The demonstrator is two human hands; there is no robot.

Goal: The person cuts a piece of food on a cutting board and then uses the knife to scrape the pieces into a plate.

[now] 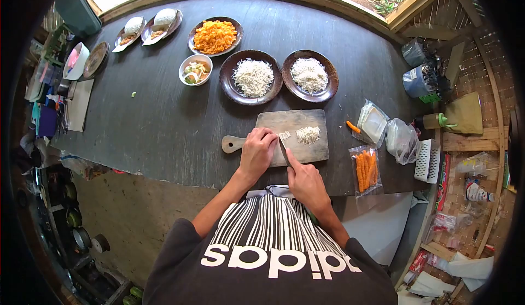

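On the wooden cutting board (307, 154), my left hand (258, 151) has its fingers curled down onto a piece of white food, mostly hidden under them. My right hand (307, 183) is closed around a knife (284, 151), its blade beside my left fingertips. White slices (284, 135) lie at the blade's tip. A small heap of white shreds (308, 135) sits on the board's right part. Beyond the board stand two dark brown plates, the left plate (225, 81) and the right plate (334, 81), each holding a pile of white shreds.
Shredded orange food (215, 36) fills another plate, near a small white bowl (184, 79) of cut pieces. Two plates with white mounds (164, 17) stand at far left. Right of the board lie bagged carrots (366, 169), one loose carrot (353, 127), plastic bags (403, 141) and a white basket (426, 161).
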